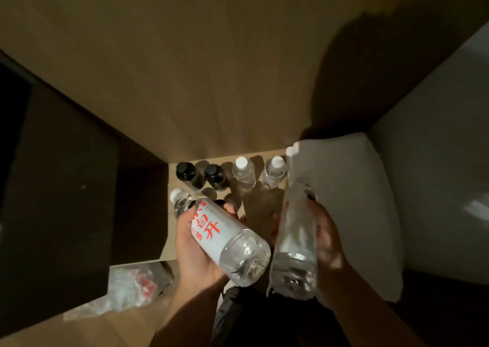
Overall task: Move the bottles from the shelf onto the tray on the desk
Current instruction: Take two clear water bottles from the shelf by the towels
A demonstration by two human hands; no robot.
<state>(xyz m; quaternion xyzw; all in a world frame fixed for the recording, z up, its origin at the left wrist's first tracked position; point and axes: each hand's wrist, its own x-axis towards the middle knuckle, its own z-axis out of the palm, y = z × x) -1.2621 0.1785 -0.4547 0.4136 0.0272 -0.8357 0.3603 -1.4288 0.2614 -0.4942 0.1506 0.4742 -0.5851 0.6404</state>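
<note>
Each hand grips 1 bottle (4 shelved): left hand (194, 251), labelled bottle (221, 237); right hand (326, 238), clear bottle (295, 243).

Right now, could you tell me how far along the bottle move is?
Underway, but nothing looks finished: no tray is in view. In hand: the left hand grips a white-labelled bottle, and the right hand grips a clear bottle. Left: two dark-capped bottles and two white-capped bottles stand on the shelf.
</note>
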